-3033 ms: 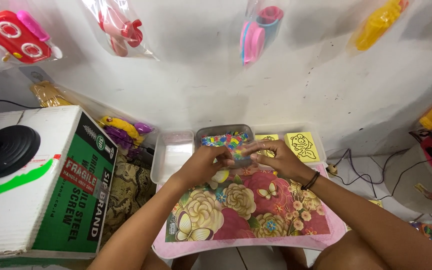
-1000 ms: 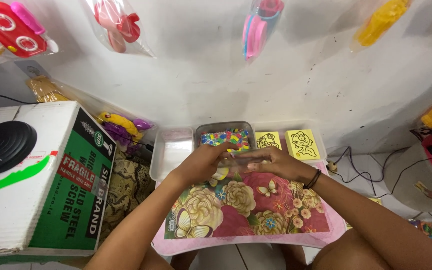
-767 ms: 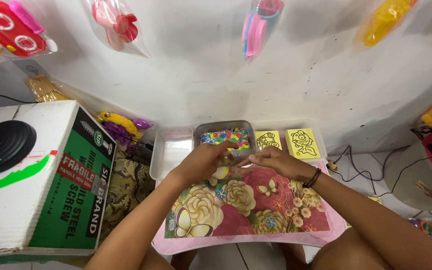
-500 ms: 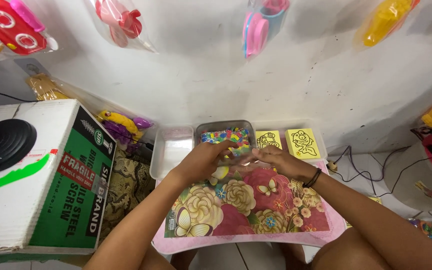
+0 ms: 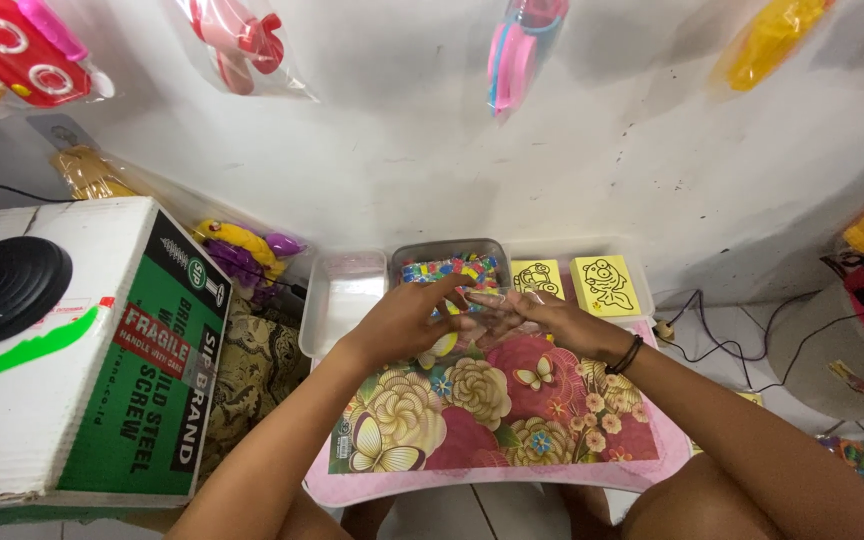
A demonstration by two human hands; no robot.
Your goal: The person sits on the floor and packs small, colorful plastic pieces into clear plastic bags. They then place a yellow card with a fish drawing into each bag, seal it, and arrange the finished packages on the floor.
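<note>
At far edge of the floral lap tray point(image 5: 422, 450), left hand point(image 5: 407, 318) & right hand point(image 5: 542, 318) meet fingertip-to-fingertip, pinching sth too small to tell, right beside the bead tub point(image 5: 449, 272), prob. so beads stay w/in reach.

- The floral board point(image 5: 492, 420) lies in the middle, over the person's lap.
- Behind it, along the wall, stand the empty tray point(image 5: 340, 300), the bead tray point(image 5: 449, 268) and two picture cards point(image 5: 572, 282), from left to right.
- The cardboard box point(image 5: 82, 350) is at the left.
- Both hands point(image 5: 407, 318) point(image 5: 542, 315) meet at the board's far edge, before the bead tray.
</note>
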